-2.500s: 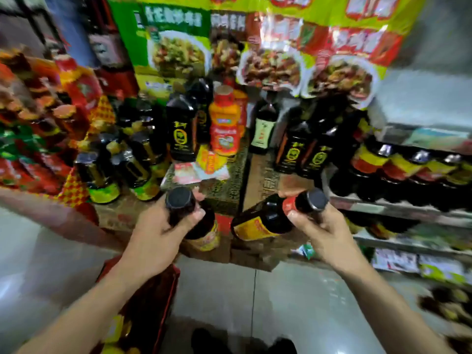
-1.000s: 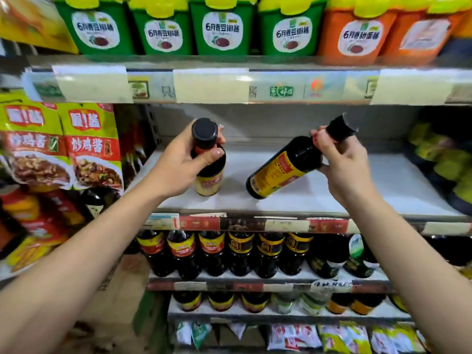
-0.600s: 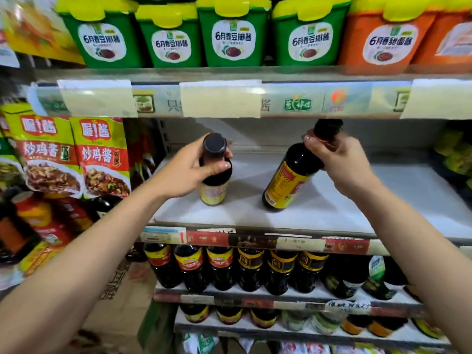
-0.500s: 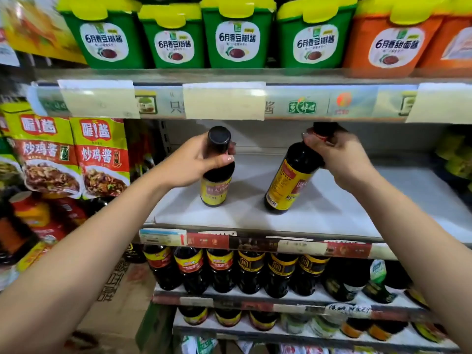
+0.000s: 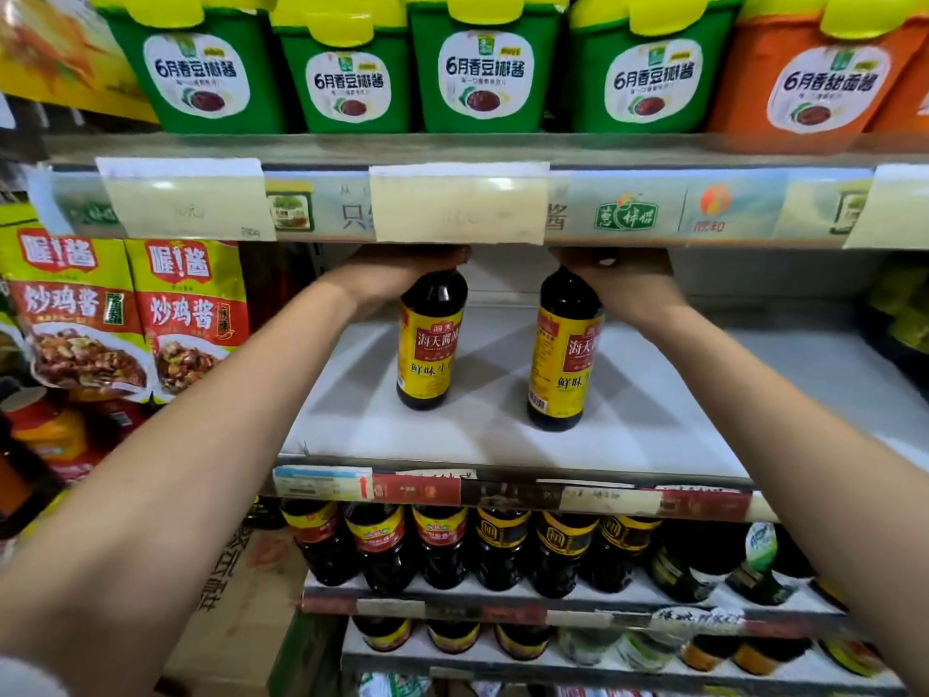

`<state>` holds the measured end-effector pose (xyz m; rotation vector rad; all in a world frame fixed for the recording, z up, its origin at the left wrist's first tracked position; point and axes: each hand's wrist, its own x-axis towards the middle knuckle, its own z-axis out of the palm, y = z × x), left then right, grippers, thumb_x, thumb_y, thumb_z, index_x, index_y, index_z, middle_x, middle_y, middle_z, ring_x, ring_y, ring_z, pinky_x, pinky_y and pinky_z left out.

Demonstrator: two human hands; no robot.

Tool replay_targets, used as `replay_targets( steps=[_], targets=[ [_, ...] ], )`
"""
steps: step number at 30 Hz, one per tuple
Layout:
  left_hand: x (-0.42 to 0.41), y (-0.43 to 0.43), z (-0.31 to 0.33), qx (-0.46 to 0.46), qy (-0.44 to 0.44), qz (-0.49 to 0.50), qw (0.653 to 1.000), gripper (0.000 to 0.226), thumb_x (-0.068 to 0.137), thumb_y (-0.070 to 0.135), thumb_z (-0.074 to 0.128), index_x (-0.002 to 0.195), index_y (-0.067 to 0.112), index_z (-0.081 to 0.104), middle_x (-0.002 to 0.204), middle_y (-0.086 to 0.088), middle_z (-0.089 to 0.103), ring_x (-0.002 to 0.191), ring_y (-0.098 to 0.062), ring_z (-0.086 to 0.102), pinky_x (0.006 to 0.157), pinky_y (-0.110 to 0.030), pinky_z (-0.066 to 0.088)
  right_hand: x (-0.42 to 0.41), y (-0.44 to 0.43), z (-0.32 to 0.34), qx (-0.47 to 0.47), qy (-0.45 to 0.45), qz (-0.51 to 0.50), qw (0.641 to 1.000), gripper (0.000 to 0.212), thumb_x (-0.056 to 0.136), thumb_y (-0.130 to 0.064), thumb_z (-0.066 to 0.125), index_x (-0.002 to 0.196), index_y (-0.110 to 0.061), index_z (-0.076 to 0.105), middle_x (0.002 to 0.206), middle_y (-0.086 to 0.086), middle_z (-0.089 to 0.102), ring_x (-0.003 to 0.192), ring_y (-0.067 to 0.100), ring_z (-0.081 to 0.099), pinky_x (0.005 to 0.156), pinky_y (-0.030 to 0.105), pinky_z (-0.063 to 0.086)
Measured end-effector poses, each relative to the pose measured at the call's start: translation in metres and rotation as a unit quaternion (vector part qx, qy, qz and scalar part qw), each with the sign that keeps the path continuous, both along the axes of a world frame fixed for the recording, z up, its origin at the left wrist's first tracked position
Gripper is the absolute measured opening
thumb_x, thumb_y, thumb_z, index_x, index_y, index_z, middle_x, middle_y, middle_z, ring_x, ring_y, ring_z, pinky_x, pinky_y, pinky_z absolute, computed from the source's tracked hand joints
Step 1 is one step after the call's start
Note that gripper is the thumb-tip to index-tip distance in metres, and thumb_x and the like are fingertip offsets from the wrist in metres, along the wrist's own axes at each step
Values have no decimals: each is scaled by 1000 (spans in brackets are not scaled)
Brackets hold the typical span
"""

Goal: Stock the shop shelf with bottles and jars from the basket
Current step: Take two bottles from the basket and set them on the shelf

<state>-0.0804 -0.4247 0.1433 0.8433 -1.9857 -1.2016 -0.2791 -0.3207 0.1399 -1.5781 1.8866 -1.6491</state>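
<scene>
2 dark sauce bottles with yellow labels stand upright on the pale middle shelf (image 5: 653,425), well apart from each other. The left hand (image 5: 402,269) is closed over the top of the left bottle (image 5: 431,344); the right hand (image 5: 618,279) grips the top of the right bottle (image 5: 563,354). Both caps are hidden under the hands and the price strip (image 5: 457,203) of the shelf above. That upper shelf carries 4 green tubs (image 5: 482,72) and an orange tub (image 5: 814,78). Sauce pouches (image 5: 191,314) hang at the left. Below, rows of dark bottles (image 5: 502,545) fill 2 lower shelves, beside a cardboard box (image 5: 241,596)
</scene>
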Motion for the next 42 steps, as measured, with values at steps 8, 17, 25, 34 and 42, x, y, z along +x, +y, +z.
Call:
replay_targets(
  steps=[8, 17, 25, 34, 42],
  targets=[
    [17, -19, -26, -16, 57, 49, 997, 36, 73, 3, 71, 103, 19, 59, 101, 3, 63, 80, 7, 64, 72, -12, 53, -9, 14, -54, 69, -81, 82, 991, 65, 74, -11, 72, 129, -15, 36, 112, -7, 56, 96, 0, 58, 88, 25, 48],
    [29, -21, -96, 63, 13, 53, 997, 78, 56, -10, 78, 120, 16, 41, 109, -2, 60, 98, -16, 60, 94, -43, 49, -20, 16, -132, 213, -81, 97, 969, 88, 54, -16, 87, 122, -31, 33, 115, -5, 58, 109, 17, 57, 97, 37, 47],
    [30, -23, -141, 57, -29, 62, 996, 82, 60, 8, 83, 123, 28, 34, 122, -2, 57, 111, -20, 56, 95, -38, 48, -3, 4, -132, 190, -44, 9, 981, 85, 49, -29, 89, 119, -25, 41, 106, -6, 61, 98, 16, 59, 87, 31, 48],
    [42, -52, -143, 58, -11, 65, 996, 82, 62, 1, 80, 128, 16, 36, 122, -4, 55, 116, -24, 52, 96, -36, 45, 37, -39, -130, 166, -24, -18, 986, 79, 56, -29, 86, 120, -17, 40, 118, 4, 62, 105, 24, 60, 82, 26, 45],
    [60, -85, -148, 66, 28, 55, 996, 93, 48, 20, 81, 127, 20, 30, 118, 3, 54, 111, -16, 54, 87, -22, 48, 71, -100, -132, 141, -25, -8, 990, 82, 55, -28, 87, 122, -15, 41, 119, 6, 62, 105, 23, 60, 81, 25, 44]
  ],
)
